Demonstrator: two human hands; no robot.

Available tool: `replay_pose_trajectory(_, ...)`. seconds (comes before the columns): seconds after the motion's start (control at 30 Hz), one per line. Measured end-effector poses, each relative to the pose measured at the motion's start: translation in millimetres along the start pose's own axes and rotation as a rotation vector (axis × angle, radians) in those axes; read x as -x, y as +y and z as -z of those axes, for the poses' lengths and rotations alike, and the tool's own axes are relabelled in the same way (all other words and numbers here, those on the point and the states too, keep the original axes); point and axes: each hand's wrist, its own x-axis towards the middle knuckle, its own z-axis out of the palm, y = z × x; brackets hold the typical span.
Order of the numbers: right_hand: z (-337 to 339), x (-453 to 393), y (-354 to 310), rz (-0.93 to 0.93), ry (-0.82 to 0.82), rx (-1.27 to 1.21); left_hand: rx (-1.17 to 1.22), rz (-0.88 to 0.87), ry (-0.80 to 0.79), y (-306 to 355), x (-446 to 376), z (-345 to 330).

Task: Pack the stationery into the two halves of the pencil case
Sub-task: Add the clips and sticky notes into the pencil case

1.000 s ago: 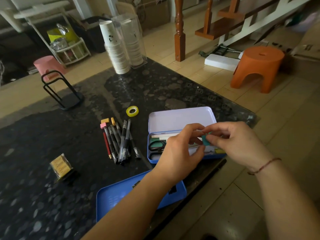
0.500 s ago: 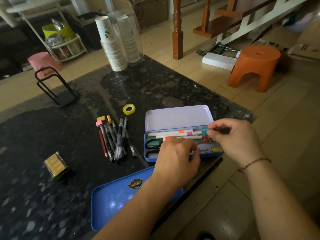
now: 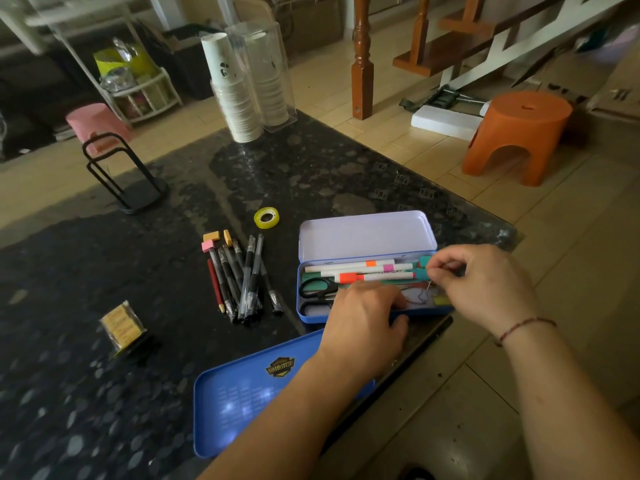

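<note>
The open blue pencil case (image 3: 367,237) lies near the table's right edge with its pale lid tilted back. Its base holds three white markers (image 3: 360,270), black scissors (image 3: 318,289) and small coloured pieces. My right hand (image 3: 485,289) pinches a teal piece (image 3: 424,262) at the right end of the base. My left hand (image 3: 363,323) rests over the front wall, fingers inside and thumb outside. A second blue tray half (image 3: 242,396) lies nearer me, partly under my left forearm. Loose pens (image 3: 242,275), small erasers (image 3: 211,239) and a yellow tape roll (image 3: 266,217) lie left of the case.
A yellow wrapped packet (image 3: 122,325) sits at the left of the dark stone table (image 3: 104,393). A black wire stand (image 3: 121,174) and stacked paper cups (image 3: 239,95) stand at the back. An orange stool (image 3: 516,133) is on the floor beyond the table's right edge.
Both hands came down from above the case. The teal piece went from between both hands to the right end of the base, and my left hand settled on the front wall.
</note>
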Motion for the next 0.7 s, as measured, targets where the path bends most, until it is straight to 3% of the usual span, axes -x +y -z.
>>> replay_pose_trajectory(0.33, -11.2, 0.4, -6.1, 0.098, 0.048, 0.274, 0.031, 0.011, -0.024, 2.6, -1.5, -0.1)
replay_pose_trajectory(0.7, -9.6, 1.9, -10.5, 0.118, -0.002, 0.224, 0.042, -0.017, -0.007, 3.7, 1.4, 3.3)
